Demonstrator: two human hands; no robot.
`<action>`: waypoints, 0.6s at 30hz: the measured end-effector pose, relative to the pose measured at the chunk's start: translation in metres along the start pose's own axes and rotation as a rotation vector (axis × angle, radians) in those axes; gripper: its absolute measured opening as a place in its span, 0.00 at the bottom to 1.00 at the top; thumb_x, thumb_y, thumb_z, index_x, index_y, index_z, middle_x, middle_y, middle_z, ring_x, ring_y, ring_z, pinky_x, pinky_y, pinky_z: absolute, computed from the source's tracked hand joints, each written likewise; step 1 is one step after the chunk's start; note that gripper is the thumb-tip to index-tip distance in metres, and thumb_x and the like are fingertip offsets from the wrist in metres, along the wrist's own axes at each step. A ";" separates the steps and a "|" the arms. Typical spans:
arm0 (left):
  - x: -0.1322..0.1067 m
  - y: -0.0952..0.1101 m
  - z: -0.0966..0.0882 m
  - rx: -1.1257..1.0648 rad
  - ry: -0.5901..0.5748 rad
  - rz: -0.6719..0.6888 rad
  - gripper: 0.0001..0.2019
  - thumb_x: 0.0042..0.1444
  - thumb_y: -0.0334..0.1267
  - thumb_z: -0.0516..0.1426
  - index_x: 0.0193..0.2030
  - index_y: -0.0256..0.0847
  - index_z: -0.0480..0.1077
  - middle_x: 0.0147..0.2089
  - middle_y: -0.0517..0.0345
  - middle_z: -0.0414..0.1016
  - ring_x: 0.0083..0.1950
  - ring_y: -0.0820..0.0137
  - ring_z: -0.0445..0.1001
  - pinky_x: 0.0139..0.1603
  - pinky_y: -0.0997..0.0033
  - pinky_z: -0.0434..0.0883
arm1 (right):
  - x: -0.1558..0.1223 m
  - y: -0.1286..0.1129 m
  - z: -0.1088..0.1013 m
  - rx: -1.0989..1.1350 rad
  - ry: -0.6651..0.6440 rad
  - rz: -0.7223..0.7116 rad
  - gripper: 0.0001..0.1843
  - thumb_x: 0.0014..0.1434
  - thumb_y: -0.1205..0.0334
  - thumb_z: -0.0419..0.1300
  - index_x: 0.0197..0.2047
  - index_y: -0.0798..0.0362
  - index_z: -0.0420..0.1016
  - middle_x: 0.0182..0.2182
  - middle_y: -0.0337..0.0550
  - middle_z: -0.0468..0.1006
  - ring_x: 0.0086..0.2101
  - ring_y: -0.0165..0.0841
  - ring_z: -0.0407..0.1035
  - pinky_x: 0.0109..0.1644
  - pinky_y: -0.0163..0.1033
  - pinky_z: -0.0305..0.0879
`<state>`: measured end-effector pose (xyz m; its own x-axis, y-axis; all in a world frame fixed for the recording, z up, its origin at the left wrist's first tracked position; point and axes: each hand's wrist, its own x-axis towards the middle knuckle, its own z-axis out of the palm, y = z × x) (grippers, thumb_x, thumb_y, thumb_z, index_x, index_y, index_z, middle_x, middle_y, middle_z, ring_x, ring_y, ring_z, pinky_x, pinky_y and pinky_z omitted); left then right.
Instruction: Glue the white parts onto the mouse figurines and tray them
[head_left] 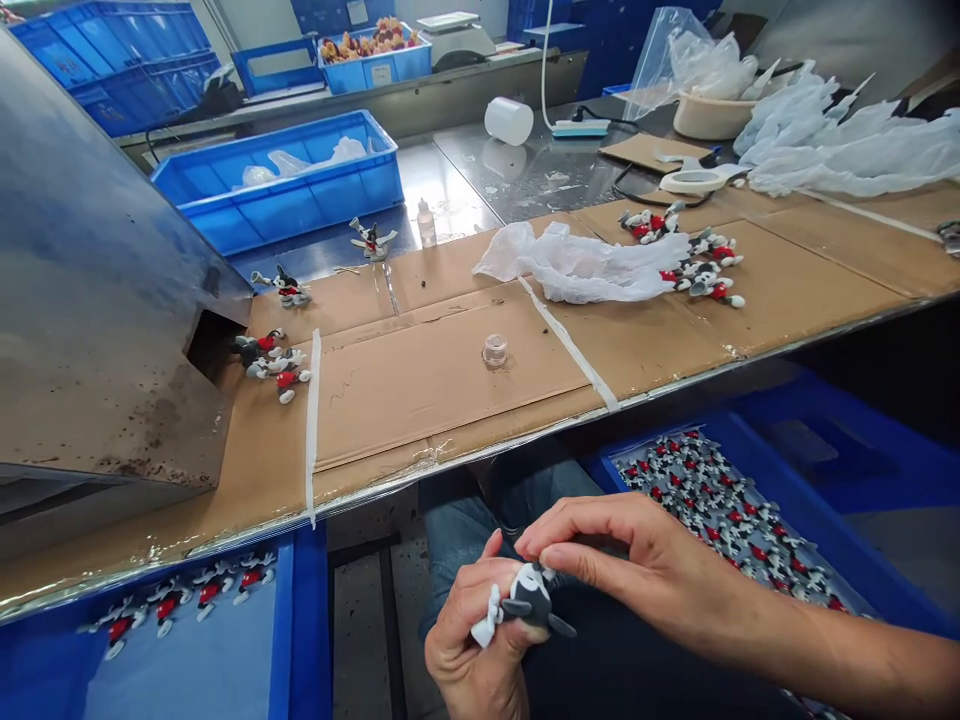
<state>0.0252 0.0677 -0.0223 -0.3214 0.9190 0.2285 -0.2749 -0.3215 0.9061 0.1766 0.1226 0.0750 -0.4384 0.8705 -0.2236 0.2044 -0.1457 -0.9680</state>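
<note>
Above my lap, my left hand (476, 625) grips a small cartoon mouse figurine (529, 598). Its dark grey head with white face and round ears shows, and a white hand part sticks out by my fingers; most of the body is hidden in my grip. My right hand (626, 555) pinches at the figurine's head from the right, thumb and fingertips closed there. Whether something tiny is between them, I cannot make out. A small clear pot (495, 351) stands on the cardboard-covered bench (405, 400) in front of me.
More mouse figurines (289, 370) lie at the left beside a metal housing (112, 300), others (709, 270) near a white plastic bag (585, 265). Blue trays of figurines stand below the bench at left (281, 620) and right (787, 500). A dropper bottle (426, 224) stands behind.
</note>
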 end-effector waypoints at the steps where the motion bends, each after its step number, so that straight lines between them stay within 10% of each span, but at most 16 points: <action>1: 0.000 0.000 0.001 0.009 -0.001 0.012 0.07 0.50 0.44 0.69 0.35 0.47 0.81 0.34 0.66 0.84 0.35 0.71 0.80 0.58 0.62 0.74 | 0.000 0.000 0.000 0.000 0.004 -0.005 0.09 0.65 0.60 0.61 0.39 0.52 0.83 0.38 0.41 0.84 0.40 0.37 0.77 0.46 0.35 0.71; 18: -0.003 0.007 -0.003 0.371 -0.106 0.473 0.07 0.61 0.42 0.61 0.43 0.48 0.79 0.35 0.61 0.84 0.34 0.68 0.82 0.59 0.55 0.73 | -0.007 0.016 -0.001 0.080 -0.016 -0.296 0.06 0.66 0.60 0.63 0.42 0.49 0.83 0.40 0.43 0.83 0.43 0.36 0.76 0.49 0.37 0.71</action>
<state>0.0218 0.0620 -0.0180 -0.2341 0.7198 0.6536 0.2157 -0.6170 0.7568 0.1839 0.1141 0.0608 -0.4822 0.8734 0.0680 -0.0033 0.0758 -0.9971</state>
